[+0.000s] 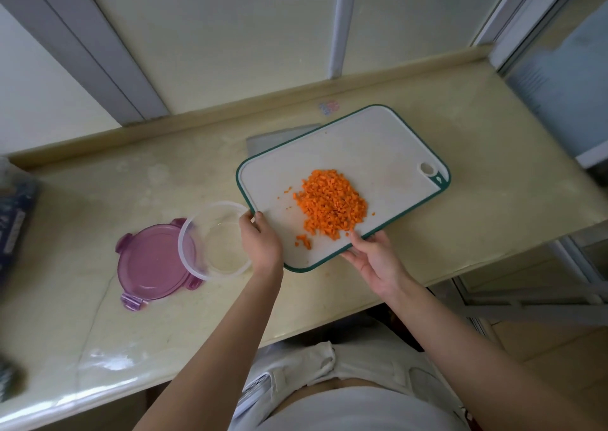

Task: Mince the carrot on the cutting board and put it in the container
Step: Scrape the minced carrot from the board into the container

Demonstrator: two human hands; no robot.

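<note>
on countertop, left hand and right hand grip the cutting board, carrot between them.

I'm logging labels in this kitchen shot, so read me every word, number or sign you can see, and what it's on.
Nothing here can be read.
Print on the pink-and-blue sticker on the countertop behind the board: too blurred.
Pale marks on the dark blue package at the left edge: too blurred.
No writing shows on the cutting board, clear container or purple lid.
</note>
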